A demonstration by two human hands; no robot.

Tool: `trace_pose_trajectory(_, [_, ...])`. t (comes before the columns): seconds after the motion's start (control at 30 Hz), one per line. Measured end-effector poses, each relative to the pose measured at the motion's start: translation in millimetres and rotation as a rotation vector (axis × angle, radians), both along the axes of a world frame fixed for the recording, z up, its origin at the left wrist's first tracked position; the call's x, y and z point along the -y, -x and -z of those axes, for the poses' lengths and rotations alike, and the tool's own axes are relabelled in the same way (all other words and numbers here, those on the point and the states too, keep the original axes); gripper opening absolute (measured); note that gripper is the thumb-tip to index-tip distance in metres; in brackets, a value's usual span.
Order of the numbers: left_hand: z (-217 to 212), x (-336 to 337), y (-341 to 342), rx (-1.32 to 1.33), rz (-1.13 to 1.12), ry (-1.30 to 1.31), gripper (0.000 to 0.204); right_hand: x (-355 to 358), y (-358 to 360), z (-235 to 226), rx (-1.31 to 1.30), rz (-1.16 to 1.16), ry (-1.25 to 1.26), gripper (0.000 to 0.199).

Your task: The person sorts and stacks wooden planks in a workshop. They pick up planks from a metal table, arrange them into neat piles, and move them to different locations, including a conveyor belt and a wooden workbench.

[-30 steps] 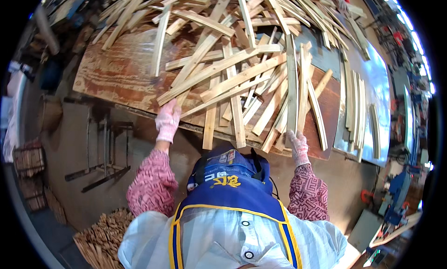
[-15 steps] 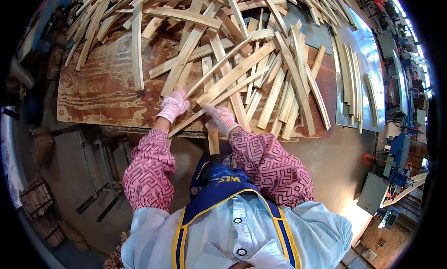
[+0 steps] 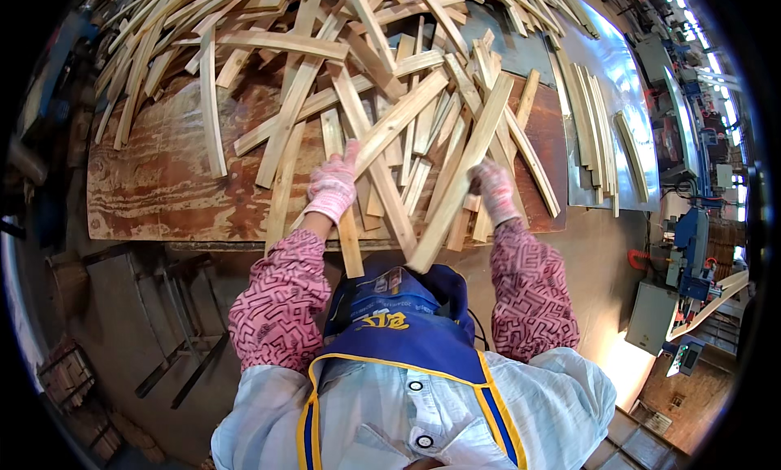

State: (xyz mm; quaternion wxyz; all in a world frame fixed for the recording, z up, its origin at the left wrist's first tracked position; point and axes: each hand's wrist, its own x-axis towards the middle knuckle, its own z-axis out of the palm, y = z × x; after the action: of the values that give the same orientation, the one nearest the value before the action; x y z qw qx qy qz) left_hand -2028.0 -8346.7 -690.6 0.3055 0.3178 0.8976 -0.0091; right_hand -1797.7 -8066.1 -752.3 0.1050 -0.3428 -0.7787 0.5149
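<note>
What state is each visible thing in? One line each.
Left hand: gloved, at the near end of a slat; grip unclear
Right hand: gloved, fingers curled beside a second slat; grip unclear
Piled slats: loose, criss-crossed
Wooden tabletop: worn, patchy, partly covered
Slats on the shiny surface: lying roughly parallel
Apron: worn

"What's around on the left?"
"A dark metal frame point(image 3: 198, 370) on the floor point(image 3: 598, 266), to the left of the left hand point(image 3: 332, 189) and nearer the body."
"And the other side?"
"Well right of the right hand point(image 3: 495, 191), a blue machine point(image 3: 691, 232), a red curved part point(image 3: 638, 259), a grey box point(image 3: 652, 318) and a small device with a screen point(image 3: 685, 358)."
</note>
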Motion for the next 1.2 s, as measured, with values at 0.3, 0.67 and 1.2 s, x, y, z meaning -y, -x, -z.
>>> trace_pose_trajectory(0.3, [-31, 17, -82, 1.921, -1.020, -0.870, 0.066, -118, -49, -4, 0.509, 0.262, -0.341, 0.077])
trace_pose_trajectory(0.67, [11, -61, -186, 1.744, -1.099, -1.105, 0.067, -99, -83, -39, 0.765, -0.112, -0.217, 0.107])
trace_pose_trajectory(1.2, [17, -135, -211, 0.437, -0.547, -0.380, 0.070, -79, -120, -18, 0.469, -0.052, 0.068, 0.098])
